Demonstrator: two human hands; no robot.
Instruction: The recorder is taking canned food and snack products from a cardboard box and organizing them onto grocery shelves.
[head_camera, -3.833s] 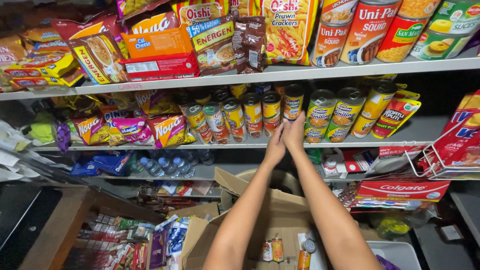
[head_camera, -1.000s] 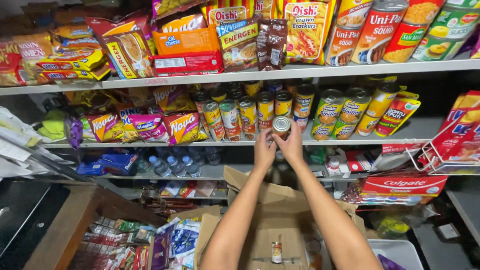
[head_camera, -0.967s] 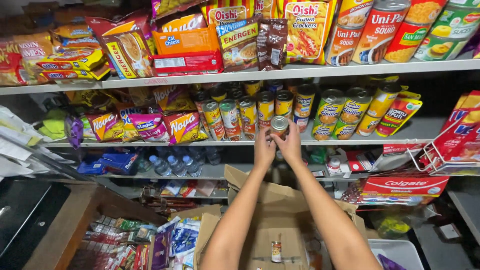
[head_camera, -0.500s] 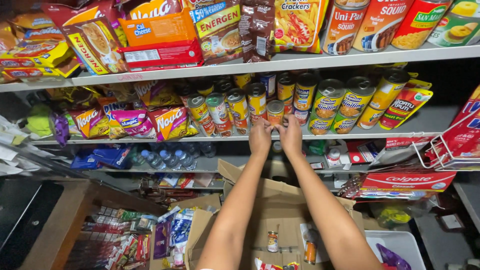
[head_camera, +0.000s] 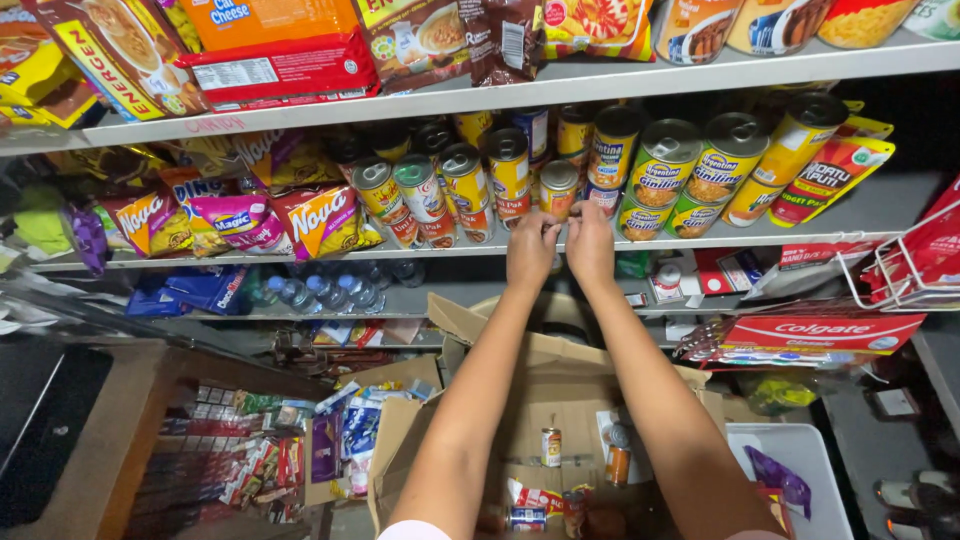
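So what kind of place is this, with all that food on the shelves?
It looks like a small grocery shop. Metal shelves are packed with rows of tin cans and snack packets. Both hands, left hand and right hand, hold a small can over an open cardboard box.

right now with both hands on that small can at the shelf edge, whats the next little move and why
Probably nudge the small can back into the row: the left hand and right hand steady it near the shelf lip, ahead of the stacked cans.
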